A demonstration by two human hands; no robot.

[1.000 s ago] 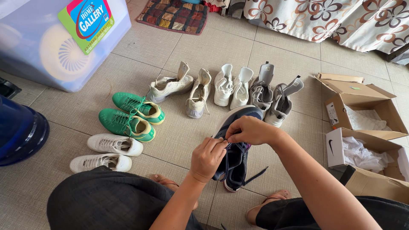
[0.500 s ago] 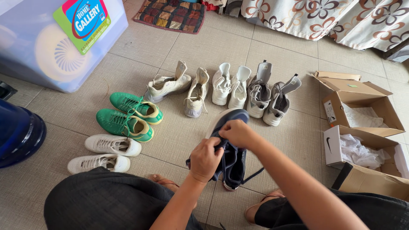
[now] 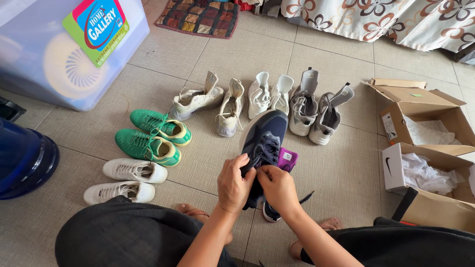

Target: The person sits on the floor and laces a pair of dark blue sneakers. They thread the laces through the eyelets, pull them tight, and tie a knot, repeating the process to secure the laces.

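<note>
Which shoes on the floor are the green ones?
The pair of green lace-up sneakers with yellow lining, lying left of the hands, between the beige high-tops and the white low sneakers. All other pairs are white, beige, grey or navy.

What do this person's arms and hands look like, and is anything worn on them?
Both forearms are bare up to the bottom edge of the picture, with no sleeves showing. The left hand and right hand wear no gloves; no rings, watch or bracelets are visible. Fingernails look short and unpainted, though they are small in view. Dark clothing covers the knees.

Left hand (image 3: pixel 234 185) and right hand (image 3: pixel 278 188) meet, fingers pinched shut.
</note>
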